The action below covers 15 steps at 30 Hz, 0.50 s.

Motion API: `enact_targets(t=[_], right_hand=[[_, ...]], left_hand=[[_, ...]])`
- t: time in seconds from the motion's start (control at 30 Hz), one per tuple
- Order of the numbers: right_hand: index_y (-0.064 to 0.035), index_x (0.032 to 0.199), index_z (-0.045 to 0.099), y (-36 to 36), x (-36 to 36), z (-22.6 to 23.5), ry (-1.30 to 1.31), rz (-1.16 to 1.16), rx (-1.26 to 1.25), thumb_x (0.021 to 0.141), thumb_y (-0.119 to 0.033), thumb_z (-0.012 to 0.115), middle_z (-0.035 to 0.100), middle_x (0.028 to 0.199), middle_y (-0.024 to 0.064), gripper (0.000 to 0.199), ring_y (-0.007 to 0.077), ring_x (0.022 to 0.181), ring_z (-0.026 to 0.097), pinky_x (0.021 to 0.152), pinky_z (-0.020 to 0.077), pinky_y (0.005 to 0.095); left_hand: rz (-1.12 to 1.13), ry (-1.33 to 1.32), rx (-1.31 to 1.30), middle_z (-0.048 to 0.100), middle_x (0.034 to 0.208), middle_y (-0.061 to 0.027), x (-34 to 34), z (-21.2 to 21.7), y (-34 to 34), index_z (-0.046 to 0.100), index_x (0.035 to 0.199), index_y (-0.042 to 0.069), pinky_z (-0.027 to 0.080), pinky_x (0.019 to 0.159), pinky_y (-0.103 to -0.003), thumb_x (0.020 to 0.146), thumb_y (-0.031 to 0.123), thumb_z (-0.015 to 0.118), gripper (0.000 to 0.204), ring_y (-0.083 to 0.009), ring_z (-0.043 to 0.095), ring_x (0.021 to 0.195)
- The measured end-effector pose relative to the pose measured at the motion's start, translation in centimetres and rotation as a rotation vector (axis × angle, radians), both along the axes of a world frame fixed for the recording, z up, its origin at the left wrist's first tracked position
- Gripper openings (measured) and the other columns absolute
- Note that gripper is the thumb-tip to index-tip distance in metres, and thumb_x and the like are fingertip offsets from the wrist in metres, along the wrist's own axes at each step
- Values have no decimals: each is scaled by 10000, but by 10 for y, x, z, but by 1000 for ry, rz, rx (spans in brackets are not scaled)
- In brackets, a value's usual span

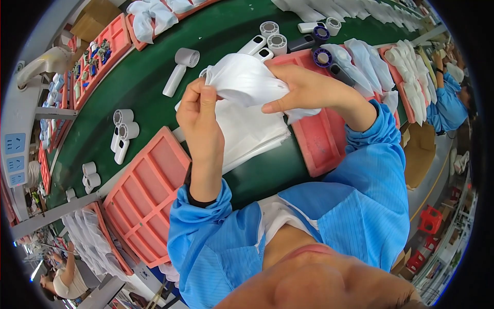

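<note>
A white translucent bag [241,72] is stretched between my two hands above the green work surface. My left hand [200,121] pinches its left edge between thumb and fingers. On the other side my right hand [311,88] grips the bag, thumb over its near face and fingers behind it. The bag bulges roundly; what is inside, if anything, cannot be made out. Right beneath lies a stack of flat white sheets or bags [247,136]. Just beyond my hands stand white handheld dryer-like devices [277,44] with round heads, and one more [181,69] lies to the left.
An empty-celled pink tray [146,198] is at near left, another pink tray [321,149] at right. Wrapped devices [360,64] fill the far right. Dark devices with purple rings [322,57] lie beyond my right hand. A co-worker in blue [447,105] sits at far right.
</note>
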State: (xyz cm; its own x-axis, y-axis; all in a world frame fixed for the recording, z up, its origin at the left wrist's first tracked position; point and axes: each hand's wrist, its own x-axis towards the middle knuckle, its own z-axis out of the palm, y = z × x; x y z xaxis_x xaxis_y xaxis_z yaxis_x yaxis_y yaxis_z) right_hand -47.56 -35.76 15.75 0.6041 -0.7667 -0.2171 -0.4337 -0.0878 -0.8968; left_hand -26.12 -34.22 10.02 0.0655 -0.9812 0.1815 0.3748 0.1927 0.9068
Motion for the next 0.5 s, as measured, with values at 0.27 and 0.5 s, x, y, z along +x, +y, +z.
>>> enact_targets(t=[0.27,0.5], right_hand=[[-18,1162,613,-100,-43,-16,200,-122,-28,816,-267,721,671,976,72,440,159,837,627,782,502,306],[-96,1453,246,-261,-112,-124,1097,-466,-490,827,-424,660,342,1431,168,818,277,1320,352,1075,301,340]], left_hand=[[-157,-377,150,615,1013,-57,37,-20,-63,603,1031,15,458,775,-293,868,234,693,288,-158,576,883],[-150,-1812,284,175,1545,-186,43,-43,-96,593,1198,130,316,1048,-610,563,202,838,684,-408,306,1373]])
